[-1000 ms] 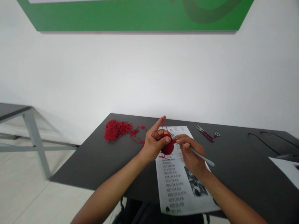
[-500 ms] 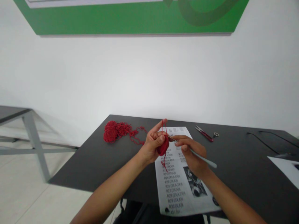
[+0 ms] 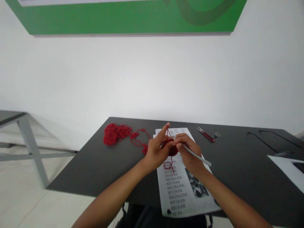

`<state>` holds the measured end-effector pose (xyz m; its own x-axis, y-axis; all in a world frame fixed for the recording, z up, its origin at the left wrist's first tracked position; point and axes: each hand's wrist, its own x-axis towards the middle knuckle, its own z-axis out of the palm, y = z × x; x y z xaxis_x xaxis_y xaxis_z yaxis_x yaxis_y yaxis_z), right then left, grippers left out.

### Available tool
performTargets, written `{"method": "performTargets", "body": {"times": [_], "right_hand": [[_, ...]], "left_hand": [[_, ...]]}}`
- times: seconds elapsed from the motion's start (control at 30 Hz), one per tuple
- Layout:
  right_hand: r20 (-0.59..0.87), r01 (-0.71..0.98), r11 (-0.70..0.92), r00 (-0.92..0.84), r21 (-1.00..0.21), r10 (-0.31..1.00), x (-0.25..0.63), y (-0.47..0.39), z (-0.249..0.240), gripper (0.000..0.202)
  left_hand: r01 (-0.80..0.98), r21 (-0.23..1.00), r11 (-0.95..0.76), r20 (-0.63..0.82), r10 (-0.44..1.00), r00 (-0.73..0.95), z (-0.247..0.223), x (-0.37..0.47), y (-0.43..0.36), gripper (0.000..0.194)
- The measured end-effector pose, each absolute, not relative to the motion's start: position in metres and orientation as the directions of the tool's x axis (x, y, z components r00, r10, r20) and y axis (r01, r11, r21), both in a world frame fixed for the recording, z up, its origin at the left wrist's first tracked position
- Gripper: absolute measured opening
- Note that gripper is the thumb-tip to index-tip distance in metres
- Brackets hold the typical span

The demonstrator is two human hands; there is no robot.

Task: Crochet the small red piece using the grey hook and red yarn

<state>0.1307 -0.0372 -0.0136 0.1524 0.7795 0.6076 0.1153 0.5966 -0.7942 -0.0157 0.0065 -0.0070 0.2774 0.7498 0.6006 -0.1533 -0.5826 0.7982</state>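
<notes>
Pinched in my left hand [image 3: 158,149] is a small red crochet piece [image 3: 174,151]. Red yarn loops over the raised left index finger and runs down to the piece, while a loose tail hangs below it. My right hand [image 3: 190,153] grips a crochet hook [image 3: 198,156] with a grey handle, its tip at the piece and hidden by the fingers. Both hands meet above a printed pattern sheet [image 3: 174,193] with rows of text and a dark photo. To the left lies a ball of red yarn [image 3: 111,135], with tangled strands trailing toward my left hand.
Small red-handled snips [image 3: 206,134] and a little metal ring [image 3: 217,135] lie at the back right of the dark table [image 3: 114,171]. Farther right are eyeglasses [image 3: 280,153] and a white paper [image 3: 285,167] with a dark object on it. A white wall rises behind.
My right hand has moved in against the left, bringing the hook's tip to the crochet piece. The piece has turned and now sits more between both hands. The view has shifted slightly.
</notes>
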Motion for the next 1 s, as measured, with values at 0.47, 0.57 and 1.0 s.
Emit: {"method": "performTargets", "body": {"times": [0.47, 0.57, 1.0], "right_hand": [[0.686, 0.356, 0.621, 0.085, -0.699, 0.723, 0.140, -0.035, -0.005, 0.004], [0.619, 0.221, 0.586, 0.130, -0.780, 0.775, 0.139, -0.035, -0.002, 0.009], [0.549, -0.111, 0.558, 0.097, -0.823, 0.830, 0.140, -0.033, -0.016, 0.013]], "left_hand": [[-0.168, 0.763, -0.624, 0.642, 0.700, 0.314, -0.010, -0.021, 0.020, 0.068], [-0.409, 0.828, -0.383, 0.534, 0.761, 0.368, -0.009, -0.017, 0.019, 0.076], [-0.583, 0.810, -0.069, 0.388, 0.808, 0.444, -0.005, -0.014, 0.007, 0.095]]}}
